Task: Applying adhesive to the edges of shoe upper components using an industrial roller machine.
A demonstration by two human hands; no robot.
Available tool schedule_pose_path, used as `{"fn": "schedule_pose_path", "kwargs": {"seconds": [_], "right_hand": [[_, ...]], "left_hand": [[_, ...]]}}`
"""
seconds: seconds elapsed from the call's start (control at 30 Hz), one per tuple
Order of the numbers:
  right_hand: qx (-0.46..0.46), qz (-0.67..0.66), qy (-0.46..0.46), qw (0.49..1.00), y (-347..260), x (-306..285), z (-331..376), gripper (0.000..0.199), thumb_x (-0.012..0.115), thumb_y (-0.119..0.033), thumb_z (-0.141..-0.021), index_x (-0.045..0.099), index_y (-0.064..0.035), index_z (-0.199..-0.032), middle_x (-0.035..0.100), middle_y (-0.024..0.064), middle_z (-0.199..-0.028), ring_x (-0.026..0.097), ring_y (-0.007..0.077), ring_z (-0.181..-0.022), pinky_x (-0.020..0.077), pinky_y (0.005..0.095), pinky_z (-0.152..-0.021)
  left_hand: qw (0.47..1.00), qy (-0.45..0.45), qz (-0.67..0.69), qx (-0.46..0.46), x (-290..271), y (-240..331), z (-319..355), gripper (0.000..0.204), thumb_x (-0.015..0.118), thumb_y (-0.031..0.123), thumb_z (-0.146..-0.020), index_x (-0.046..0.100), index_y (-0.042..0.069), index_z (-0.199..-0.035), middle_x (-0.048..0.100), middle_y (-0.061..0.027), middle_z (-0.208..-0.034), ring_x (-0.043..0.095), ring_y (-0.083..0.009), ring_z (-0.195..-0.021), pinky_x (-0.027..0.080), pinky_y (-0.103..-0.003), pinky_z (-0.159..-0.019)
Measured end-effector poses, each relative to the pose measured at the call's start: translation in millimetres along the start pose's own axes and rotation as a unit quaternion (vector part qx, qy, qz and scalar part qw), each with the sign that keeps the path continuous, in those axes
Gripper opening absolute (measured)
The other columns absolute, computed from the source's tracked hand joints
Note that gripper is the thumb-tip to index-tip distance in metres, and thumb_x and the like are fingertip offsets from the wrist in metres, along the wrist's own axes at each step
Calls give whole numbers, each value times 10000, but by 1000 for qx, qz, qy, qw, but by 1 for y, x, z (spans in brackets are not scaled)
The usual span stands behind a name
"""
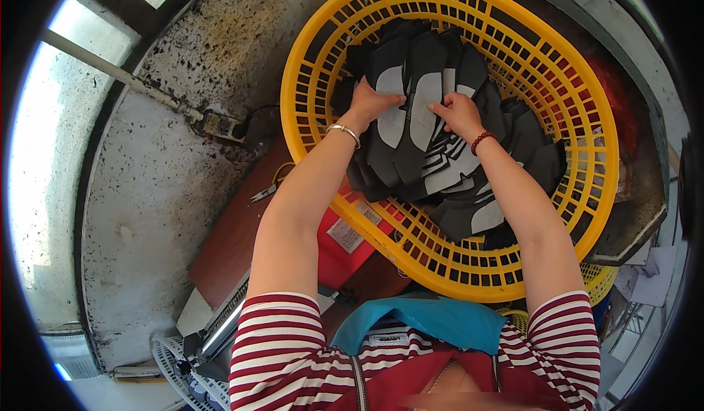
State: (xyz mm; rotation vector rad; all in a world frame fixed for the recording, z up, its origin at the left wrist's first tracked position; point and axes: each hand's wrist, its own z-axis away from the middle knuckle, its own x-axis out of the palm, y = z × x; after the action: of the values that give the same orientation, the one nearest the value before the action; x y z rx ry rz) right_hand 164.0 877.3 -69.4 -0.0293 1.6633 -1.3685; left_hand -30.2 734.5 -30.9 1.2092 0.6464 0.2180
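Observation:
Inside a big yellow plastic basket point(298, 129) lies a heap of flat black cut pieces with pale grey patches. My left hand point(369, 104) is closed on one such black piece point(390, 121), its thumb over the pale patch and its other fingers partly hidden. My right hand point(462, 115) pinches the right edge of a neighbouring black piece point(424, 110), thumb and forefinger at its pale patch. These two pieces lie side by side, lengthwise to me, on top of the heap. More pieces point(469, 217) overlap below and right of my hands.
The basket rests over a reddish-brown table point(231, 239) and a red item with a white label point(352, 228). Small metal snips point(262, 193) lie left of the basket. A socket box point(222, 126) is on the stained wall. A second yellow basket point(598, 283) shows at lower right.

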Motion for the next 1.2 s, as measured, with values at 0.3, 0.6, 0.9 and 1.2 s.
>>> {"fn": "schedule_pose_path", "kwargs": {"seconds": [0.3, 0.6, 0.9, 1.2], "right_hand": [[39, -1, 16, 999, 10, 5, -4, 385, 750, -352, -887, 561, -42, -760, 648, 88, -651, 687, 202, -521, 534, 349, -565], [28, 49, 23, 998, -8, 8, -1, 413, 722, -386, -899, 573, -35, -738, 668, 106, -652, 691, 218, -513, 546, 361, -587], [-9, 34, 44, 998, 3, 12, 2, 438, 711, -399, -916, 557, -34, -729, 632, 96, -603, 684, 223, -506, 527, 360, -572], [12, -40, 7, 999, 5, 2, -2, 411, 725, -305, -892, 519, -25, -672, 630, 93, -618, 687, 198, -515, 527, 331, -530]], "left_hand": [[994, 101, -13, -36, -23, 1, 8, 1116, 953, 152, -638, 315, -121, -1512, 576, -259, -1384, 637, -297, -1218, 523, -332, -1020], [996, -47, -35, -64, -42, -21, -14, 961, 901, 249, -725, 377, -59, -1471, 586, -200, -1383, 584, -273, -1267, 468, -374, -1086], [993, 41, -97, -45, -8, -11, -10, 1201, 904, 212, -639, 211, -159, -1547, 544, -294, -1414, 575, -328, -1297, 477, -348, -1070], [995, 95, 37, 23, -120, 3, 0, 703, 889, 143, -657, 587, -102, -1243, 725, -175, -1080, 731, -261, -938, 594, -356, -859]]}}
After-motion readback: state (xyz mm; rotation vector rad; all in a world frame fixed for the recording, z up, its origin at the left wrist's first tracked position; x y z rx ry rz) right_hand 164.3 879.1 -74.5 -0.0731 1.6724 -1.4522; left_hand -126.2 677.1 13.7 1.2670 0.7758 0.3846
